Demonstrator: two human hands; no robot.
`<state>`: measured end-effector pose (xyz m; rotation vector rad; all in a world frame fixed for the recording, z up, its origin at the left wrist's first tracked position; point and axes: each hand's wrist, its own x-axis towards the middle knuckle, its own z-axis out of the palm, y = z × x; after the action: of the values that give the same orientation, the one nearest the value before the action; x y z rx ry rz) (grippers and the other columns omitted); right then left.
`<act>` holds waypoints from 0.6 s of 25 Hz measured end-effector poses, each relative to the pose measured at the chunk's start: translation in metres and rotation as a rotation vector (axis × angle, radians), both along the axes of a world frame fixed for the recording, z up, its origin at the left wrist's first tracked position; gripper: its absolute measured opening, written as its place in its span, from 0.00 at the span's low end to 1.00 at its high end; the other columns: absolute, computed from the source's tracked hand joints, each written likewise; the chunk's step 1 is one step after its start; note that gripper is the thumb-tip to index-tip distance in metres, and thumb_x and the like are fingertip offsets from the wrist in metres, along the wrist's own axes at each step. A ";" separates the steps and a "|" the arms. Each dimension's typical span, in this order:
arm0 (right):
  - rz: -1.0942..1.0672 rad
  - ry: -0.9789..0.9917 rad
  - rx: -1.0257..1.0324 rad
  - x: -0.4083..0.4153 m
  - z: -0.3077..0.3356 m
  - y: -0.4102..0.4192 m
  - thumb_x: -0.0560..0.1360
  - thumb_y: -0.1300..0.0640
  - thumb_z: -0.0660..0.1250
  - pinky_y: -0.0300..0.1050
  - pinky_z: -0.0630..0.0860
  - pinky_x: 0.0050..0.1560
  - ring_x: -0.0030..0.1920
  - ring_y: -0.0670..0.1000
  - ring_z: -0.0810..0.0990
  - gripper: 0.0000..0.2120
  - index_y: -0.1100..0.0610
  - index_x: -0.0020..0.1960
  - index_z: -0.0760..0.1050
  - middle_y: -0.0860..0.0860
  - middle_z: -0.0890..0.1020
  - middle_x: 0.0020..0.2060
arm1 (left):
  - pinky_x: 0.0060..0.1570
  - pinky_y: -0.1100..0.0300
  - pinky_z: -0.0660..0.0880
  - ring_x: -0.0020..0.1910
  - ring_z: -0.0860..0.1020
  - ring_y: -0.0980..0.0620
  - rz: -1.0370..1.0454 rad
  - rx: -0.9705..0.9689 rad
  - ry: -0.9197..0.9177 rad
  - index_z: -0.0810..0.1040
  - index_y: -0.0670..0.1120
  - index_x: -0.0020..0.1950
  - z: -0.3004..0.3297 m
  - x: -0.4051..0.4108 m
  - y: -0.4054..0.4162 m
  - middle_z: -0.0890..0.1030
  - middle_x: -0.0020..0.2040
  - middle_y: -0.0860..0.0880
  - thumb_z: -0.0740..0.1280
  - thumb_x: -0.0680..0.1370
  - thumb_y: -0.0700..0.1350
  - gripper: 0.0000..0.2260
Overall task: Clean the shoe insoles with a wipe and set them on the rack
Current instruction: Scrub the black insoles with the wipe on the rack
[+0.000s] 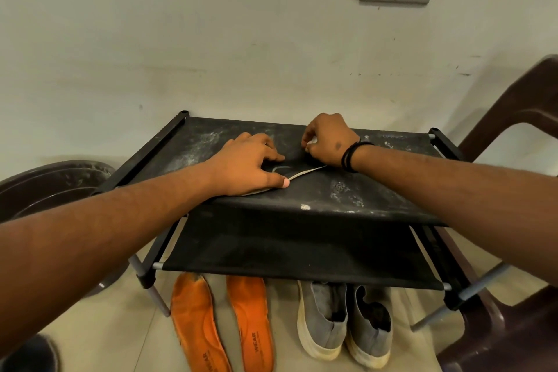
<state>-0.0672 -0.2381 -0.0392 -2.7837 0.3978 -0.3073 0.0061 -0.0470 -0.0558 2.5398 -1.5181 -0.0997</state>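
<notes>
On the top shelf of the black fabric shoe rack (347, 190), near its front edge and left of centre, a dark insole (297, 173) lay flat with a pale rim showing. Its long axis ran slantwise, from the front left under the left hand (252, 164) toward the right hand (327, 139) further back.

The left hand pressed down on the near end of the insole, fingers spread and nearly straight, thumb along the pale edge; it pinned the insole and did not grip it. The right hand sat at the far end, fingers curled tight around a small white wipe (314, 140), of which only a scrap showed.

Judging by this, the wiping was under way: the right hand was the one placed to stroke along the insole's length toward the left hand, which anchored it.

On the floor below the rack's front edge lay two orange insoles (220, 326) side by side, toes pointing under the rack, with a pair of grey slip-on shoes (344, 320) just to their right. Those orange insoles had yet to reach the rack.
</notes>
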 end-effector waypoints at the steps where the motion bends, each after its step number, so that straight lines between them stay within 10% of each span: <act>1: 0.054 0.010 0.017 -0.001 -0.002 0.008 0.73 0.64 0.69 0.38 0.74 0.47 0.48 0.49 0.81 0.07 0.57 0.46 0.84 0.51 0.85 0.45 | 0.67 0.44 0.68 0.67 0.68 0.47 0.002 -0.010 0.015 0.76 0.53 0.71 0.000 0.000 0.001 0.72 0.70 0.52 0.66 0.73 0.69 0.32; 15: 0.233 0.075 0.158 -0.018 0.001 0.012 0.70 0.60 0.74 0.40 0.79 0.44 0.42 0.46 0.82 0.02 0.54 0.41 0.83 0.47 0.85 0.39 | 0.66 0.45 0.69 0.66 0.68 0.47 -0.011 -0.016 -0.023 0.77 0.51 0.71 -0.002 0.002 -0.001 0.72 0.69 0.51 0.68 0.76 0.65 0.28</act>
<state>-0.0856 -0.2263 -0.0385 -2.6567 0.1062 -0.1118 0.0082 -0.0484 -0.0578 2.5292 -1.5349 -0.0595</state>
